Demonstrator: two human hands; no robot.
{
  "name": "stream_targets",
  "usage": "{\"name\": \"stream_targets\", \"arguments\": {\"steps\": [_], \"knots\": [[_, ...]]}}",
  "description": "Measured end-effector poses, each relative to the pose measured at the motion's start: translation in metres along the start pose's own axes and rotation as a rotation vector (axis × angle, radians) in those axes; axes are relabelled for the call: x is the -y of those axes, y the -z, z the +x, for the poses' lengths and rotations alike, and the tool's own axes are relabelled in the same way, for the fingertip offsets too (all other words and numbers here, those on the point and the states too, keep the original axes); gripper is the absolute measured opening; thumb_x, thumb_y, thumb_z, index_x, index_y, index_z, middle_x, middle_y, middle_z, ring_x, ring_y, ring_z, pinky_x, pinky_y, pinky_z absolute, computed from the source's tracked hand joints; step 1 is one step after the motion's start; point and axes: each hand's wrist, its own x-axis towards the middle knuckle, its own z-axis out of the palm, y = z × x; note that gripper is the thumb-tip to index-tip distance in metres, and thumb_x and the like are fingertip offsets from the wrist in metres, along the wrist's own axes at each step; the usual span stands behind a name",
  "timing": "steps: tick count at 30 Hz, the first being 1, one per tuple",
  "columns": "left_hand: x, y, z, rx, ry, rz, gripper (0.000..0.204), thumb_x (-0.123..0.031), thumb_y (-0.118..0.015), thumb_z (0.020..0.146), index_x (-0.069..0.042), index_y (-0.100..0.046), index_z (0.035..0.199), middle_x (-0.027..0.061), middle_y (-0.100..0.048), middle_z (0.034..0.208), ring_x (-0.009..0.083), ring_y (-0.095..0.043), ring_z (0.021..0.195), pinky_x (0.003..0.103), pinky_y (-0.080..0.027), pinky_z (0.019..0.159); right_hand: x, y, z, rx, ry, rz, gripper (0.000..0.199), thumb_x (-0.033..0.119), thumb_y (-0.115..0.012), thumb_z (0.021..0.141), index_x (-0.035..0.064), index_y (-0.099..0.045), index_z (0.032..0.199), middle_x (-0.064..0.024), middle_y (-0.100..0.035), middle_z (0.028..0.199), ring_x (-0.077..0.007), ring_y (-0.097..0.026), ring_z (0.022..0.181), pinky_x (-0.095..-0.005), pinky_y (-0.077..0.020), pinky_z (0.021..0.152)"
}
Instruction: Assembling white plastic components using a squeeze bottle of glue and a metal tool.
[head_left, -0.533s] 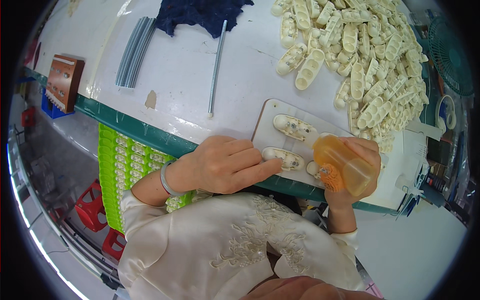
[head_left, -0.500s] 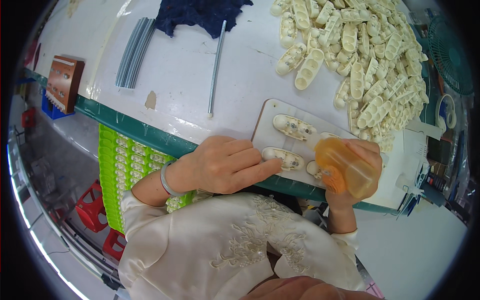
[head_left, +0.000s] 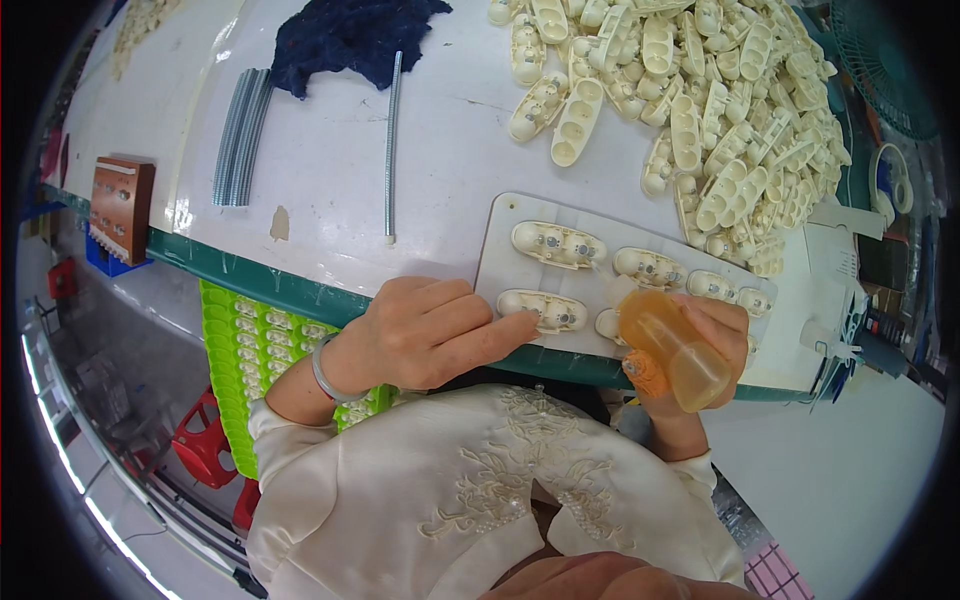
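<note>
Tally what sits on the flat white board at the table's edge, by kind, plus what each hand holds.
Cream plastic parts on the white board: 6 in view
Amber squeeze bottle, in the right hand: 1
Left hand: holds nothing, fingertip on a part
Total: 7

Parts pile (head_left: 720, 110) lies behind tray (head_left: 500, 250); spring (head_left: 392, 150) left.

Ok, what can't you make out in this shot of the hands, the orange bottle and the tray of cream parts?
Head view only:
- Bottle nozzle tip: too thin and blurred to tell whether it touches a part.
- Right hand: palm hidden behind the bottle.
- Cream part beside the bottle: mostly covered by it.
- Left hand fingertips: contact with the near cream part unclear.
- Pile of parts: cut off by the top edge.
</note>
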Motion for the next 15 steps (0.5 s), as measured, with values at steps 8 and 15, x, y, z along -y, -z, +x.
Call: {"name": "stream_targets", "arguments": {"steps": [8,15], "knots": [[-0.001,-0.002,0.001,-0.026,0.016,-0.010,0.032,-0.009,-0.072,0.064,-0.004,-0.065,0.095,-0.0044,-0.036,0.057,0.0071,-0.040,0.047,0.021,-0.028,0.036,0.000,0.006,-0.007,-0.032,-0.039,-0.003,0.048,0.025,-0.076,0.072,-0.0041,-0.051,0.101,-0.0186,-0.058,0.092,-0.0247,-0.056,0.083,-0.0302,-0.0513,0.067],[0.000,-0.001,0.001,-0.005,0.015,-0.015,0.033,-0.008,-0.071,0.064,-0.004,-0.064,0.096,-0.0045,-0.037,0.057,0.0070,-0.040,0.047,0.021,-0.028,0.036,0.001,0.003,-0.003,-0.042,-0.027,-0.006,0.045,0.020,-0.075,0.073,-0.0039,-0.050,0.101,-0.0184,-0.058,0.091,-0.0245,-0.057,0.082,-0.0304,-0.0509,0.066]]}}
